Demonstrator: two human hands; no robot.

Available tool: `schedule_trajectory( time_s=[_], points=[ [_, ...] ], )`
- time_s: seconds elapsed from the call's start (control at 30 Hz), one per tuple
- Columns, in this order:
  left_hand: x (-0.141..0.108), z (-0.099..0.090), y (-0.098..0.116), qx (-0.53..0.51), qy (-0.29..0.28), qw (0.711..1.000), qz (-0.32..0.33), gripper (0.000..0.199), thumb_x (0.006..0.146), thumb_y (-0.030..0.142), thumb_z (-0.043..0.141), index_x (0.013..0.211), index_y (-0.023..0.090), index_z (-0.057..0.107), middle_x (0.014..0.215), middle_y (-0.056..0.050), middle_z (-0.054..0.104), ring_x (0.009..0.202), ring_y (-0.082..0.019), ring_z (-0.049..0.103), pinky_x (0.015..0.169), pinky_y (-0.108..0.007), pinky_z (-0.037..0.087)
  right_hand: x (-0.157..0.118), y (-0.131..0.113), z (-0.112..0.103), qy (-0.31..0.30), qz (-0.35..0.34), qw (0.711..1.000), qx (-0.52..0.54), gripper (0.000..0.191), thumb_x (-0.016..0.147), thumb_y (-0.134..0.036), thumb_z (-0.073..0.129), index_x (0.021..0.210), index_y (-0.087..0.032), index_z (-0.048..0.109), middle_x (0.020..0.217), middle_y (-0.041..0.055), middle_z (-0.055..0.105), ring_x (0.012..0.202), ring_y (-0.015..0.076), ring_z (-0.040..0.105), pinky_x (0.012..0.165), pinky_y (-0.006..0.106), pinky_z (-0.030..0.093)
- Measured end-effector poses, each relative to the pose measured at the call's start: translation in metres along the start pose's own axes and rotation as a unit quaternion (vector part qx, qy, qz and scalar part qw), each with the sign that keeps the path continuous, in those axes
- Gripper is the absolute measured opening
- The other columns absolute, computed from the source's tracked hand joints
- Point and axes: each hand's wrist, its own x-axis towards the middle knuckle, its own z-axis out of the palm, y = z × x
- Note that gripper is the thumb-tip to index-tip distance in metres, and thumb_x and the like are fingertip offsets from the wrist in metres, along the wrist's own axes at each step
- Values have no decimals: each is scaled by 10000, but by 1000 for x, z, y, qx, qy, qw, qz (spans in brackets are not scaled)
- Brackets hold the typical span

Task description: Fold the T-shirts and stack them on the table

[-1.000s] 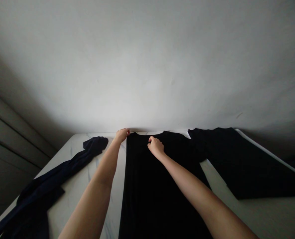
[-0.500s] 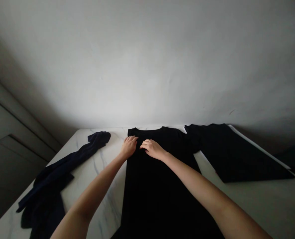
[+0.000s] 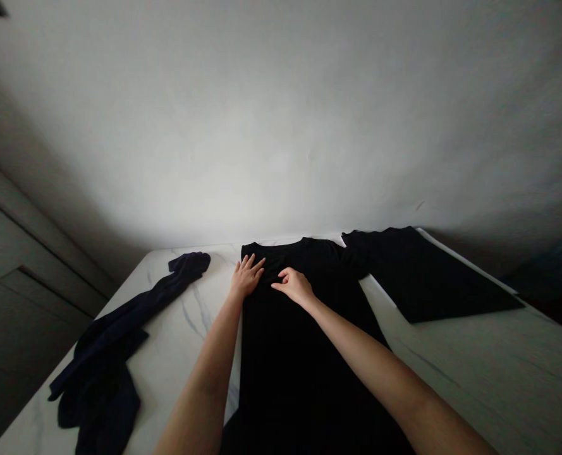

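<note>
Head view: I see a long black garment [image 3: 304, 354] flat on a white veined marble table [image 3: 176, 335], collar near the far edge by a grey wall [image 3: 281, 126]. The left hand [image 3: 246, 278] lies open, fingers spread; the right hand [image 3: 294, 286] curls on the cloth, grip unclear.

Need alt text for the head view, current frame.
Two bare hands rest on a black garment laid flat on a white marble table: the left hand at its left edge near the neckline, the right hand on the chest. A crumpled navy garment lies left; a black sleeve-like panel spreads right.
</note>
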Motion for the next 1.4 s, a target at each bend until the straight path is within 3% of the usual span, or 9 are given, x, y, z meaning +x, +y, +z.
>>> schedule_trajectory(
  time_s=[0.27, 0.47, 0.67, 0.93, 1.03, 1.13, 1.2, 1.3, 1.4],
  points=[
    [0, -3, -1, -15, -18, 1000, 1, 485, 1014, 426, 269, 1495, 403, 325, 1612, 12, 256, 1491, -261, 173, 1183, -499, 194, 12, -7, 21, -2, 8, 994, 108, 230, 690, -310, 805, 838, -180, 686, 721, 0, 685, 666, 145, 655, 589, 222, 452],
    [0, -4, -1, -22, -26, 999, -3, 487, 1017, 429, 252, 1499, 402, 314, 1619, 7, 234, 1494, -264, 159, 1184, -502, 183, 14, -13, 18, -92, 92, 972, 197, 213, 751, -325, 764, 826, -180, 627, 445, -81, 518, 356, 83, 453, 367, 183, 321],
    [-2, -6, 1, -16, -20, 1000, 0, 484, 1016, 434, 260, 1495, 406, 323, 1616, -4, 242, 1491, -279, 167, 1178, -521, 195, 12, -17, 12, -141, 94, 953, 253, 249, 806, -308, 712, 646, -175, 576, 480, -53, 562, 342, 50, 422, 320, 157, 265],
    [-2, -5, 3, -10, -13, 1000, -10, 489, 997, 499, 320, 1477, 415, 359, 1617, -2, 234, 1487, -292, 180, 1180, -518, 203, 9, -11, 11, -131, 127, 971, 156, 416, 853, -282, 637, 466, -169, 536, 400, -23, 531, 320, 62, 427, 337, 184, 294],
    [-1, -2, 2, -6, -6, 1000, -7, 504, 979, 531, 355, 1472, 427, 361, 1615, 10, 238, 1485, -294, 186, 1180, -516, 207, 6, -10, 5, -141, 114, 981, 66, 441, 837, -309, 651, 430, -174, 546, 380, -11, 520, 358, 87, 485, 408, 199, 358],
    [-1, -1, 2, -3, -4, 1000, -3, 548, 969, 555, 365, 1494, 406, 325, 1616, -6, 231, 1487, -291, 179, 1184, -513, 199, 1, -17, -1, -127, 100, 986, -40, 291, 792, -328, 702, 555, -175, 630, 546, 29, 646, 551, 151, 636, 521, 224, 428],
    [-1, -1, 2, -2, -7, 1000, -5, 598, 964, 568, 364, 1519, 365, 280, 1618, -29, 218, 1490, -285, 165, 1188, -509, 188, -2, -23, -2, -72, 78, 990, -92, 142, 757, -311, 738, 797, -183, 691, 781, 55, 723, 758, 198, 691, 612, 248, 471],
    [-1, -2, 2, -1, -15, 1000, -8, 642, 959, 577, 366, 1535, 318, 255, 1621, -51, 198, 1494, -281, 147, 1191, -502, 182, -3, -30, 3, 14, 9, 989, -148, 344, 795, -292, 706, 1116, -188, 641, 1107, 106, 689, 1010, 240, 656, 769, 310, 511],
    [0, -2, 2, 9, -12, 1000, -6, 636, 958, 563, 379, 1531, 310, 273, 1618, -55, 203, 1491, -285, 157, 1189, -505, 189, 1, -33, 13, 42, -98, 978, -180, 327, 913, -254, 545, 1215, -160, 628, 1305, 155, 599, 1197, 260, 560, 957, 375, 467]
  ],
)
